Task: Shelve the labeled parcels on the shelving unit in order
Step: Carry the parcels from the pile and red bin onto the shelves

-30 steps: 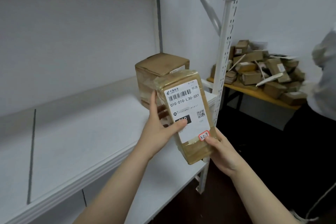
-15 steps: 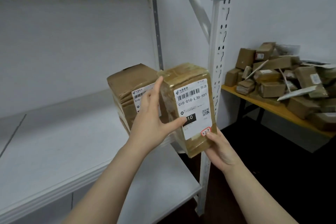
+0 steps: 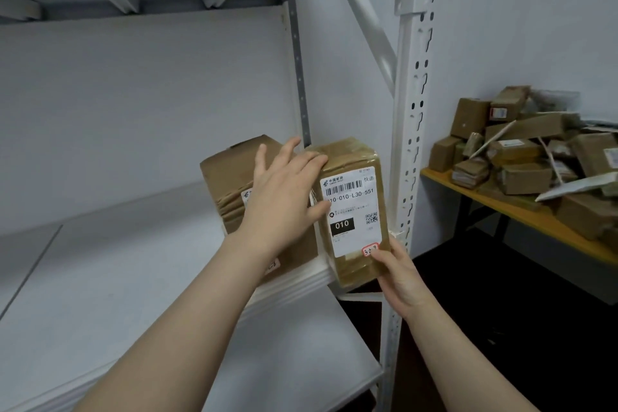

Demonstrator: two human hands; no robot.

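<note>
A brown taped parcel [image 3: 354, 207] with a white label reading 010-010-L30-551 and a small red-edged sticker stands upright at the right end of the white shelf [image 3: 133, 261]. Its lower end hangs slightly over the shelf's front edge. Directly to its left stands another brown box [image 3: 230, 177], its label mostly hidden by my left hand. My left hand [image 3: 281, 197] lies spread with straight fingers across the parcel's upper left edge, thumb on the label. My right hand [image 3: 398, 274] grips the parcel's lower right corner, thumb by the sticker.
The shelving unit's perforated white post [image 3: 411, 144] rises just right of the parcel. A lower shelf board [image 3: 301, 361] lies beneath. To the right, a yellow-edged table [image 3: 521, 214] carries a pile of several brown parcels [image 3: 525, 157]. The shelf stretches bare to the left.
The parcel has moved forward and up onto the shelf beside the other box. My left hand slid from gripping its side to lying flat across its upper left edge.
</note>
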